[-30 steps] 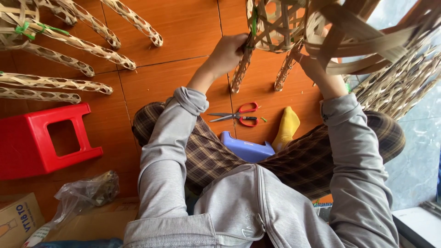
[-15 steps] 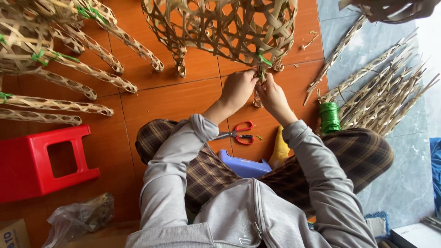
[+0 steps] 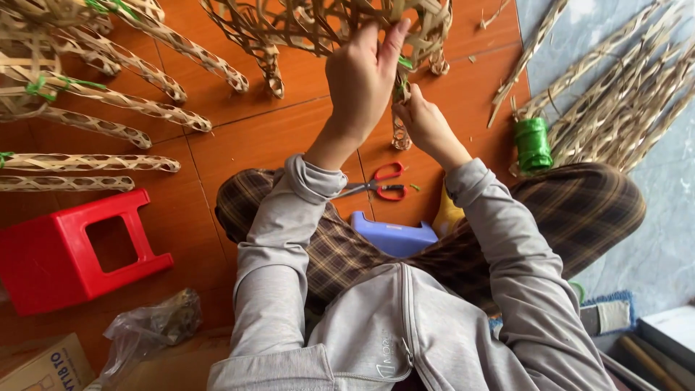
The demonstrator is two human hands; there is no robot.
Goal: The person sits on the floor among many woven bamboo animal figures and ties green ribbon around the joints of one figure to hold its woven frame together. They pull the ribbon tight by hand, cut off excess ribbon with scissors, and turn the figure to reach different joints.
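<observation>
Bamboo lattice basket (image 3: pixel 304 25) fills the upper middle of the frame, its woven legs reaching down over the orange floor tiles (image 3: pixel 239 137). At its lower edge the left hand (image 3: pixel 362 76) grasps the weave with fingers raised and curled over the strips, while the right hand (image 3: pixel 423 123), just beside it, pinches a hanging woven leg (image 3: pixel 400 127). Red-handled scissors (image 3: pixel 380 185) lie on the floor below the hands; a green cord spool (image 3: pixel 533 143) sits right of them, a red stool (image 3: pixel 72 250) at left.
</observation>
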